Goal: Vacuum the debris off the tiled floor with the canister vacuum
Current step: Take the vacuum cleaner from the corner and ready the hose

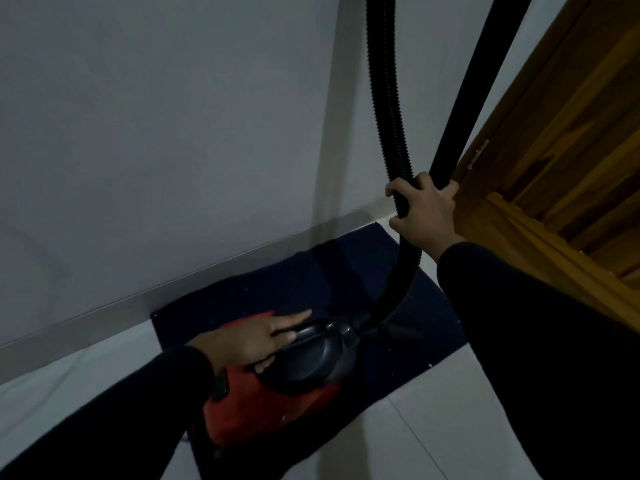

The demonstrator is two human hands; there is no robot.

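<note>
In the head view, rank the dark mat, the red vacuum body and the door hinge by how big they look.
1. Mat, the widest of the three, though partly covered.
2. Vacuum body, smaller, but nearer the camera and partly hidden by the left arm.
3. Hinge, by far the smallest.

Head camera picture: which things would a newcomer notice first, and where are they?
The red canister vacuum lies low in the centre on a dark blue mat, with the left hand resting on its black handle. Right of centre, the right hand grips the black ribbed hose and the wand together, beside a wooden door.
</note>
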